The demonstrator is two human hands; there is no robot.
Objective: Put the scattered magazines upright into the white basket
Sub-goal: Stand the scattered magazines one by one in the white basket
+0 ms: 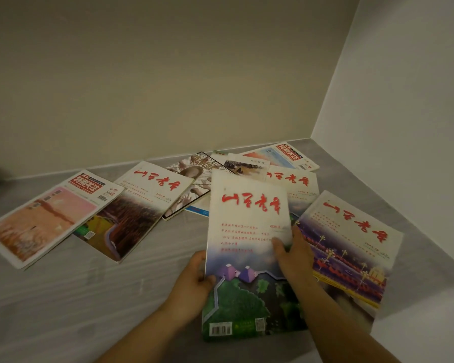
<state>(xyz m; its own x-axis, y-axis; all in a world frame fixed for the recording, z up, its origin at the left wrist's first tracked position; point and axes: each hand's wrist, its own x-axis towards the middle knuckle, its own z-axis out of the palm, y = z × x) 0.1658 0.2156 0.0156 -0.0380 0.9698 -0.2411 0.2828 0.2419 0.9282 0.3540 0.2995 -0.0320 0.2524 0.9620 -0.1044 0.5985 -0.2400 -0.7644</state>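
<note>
Together, left hand (193, 280) and right hand (296, 258) grip the frontmost magazine (247, 231) by its edges.

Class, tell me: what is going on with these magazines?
A person holds one magazine with a green-hill cover in both hands: the left hand grips its left edge, the right hand its right edge. The other magazines lie scattered flat on the grey surface. No white basket is in view.

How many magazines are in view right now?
8: held magazine between left hand and right hand; pink cover, forest cover left; black-and-white cover, landscape cover back; pale cover, blue cover behind; night-lights cover right. Edges beneath suggest more hidden.
</note>
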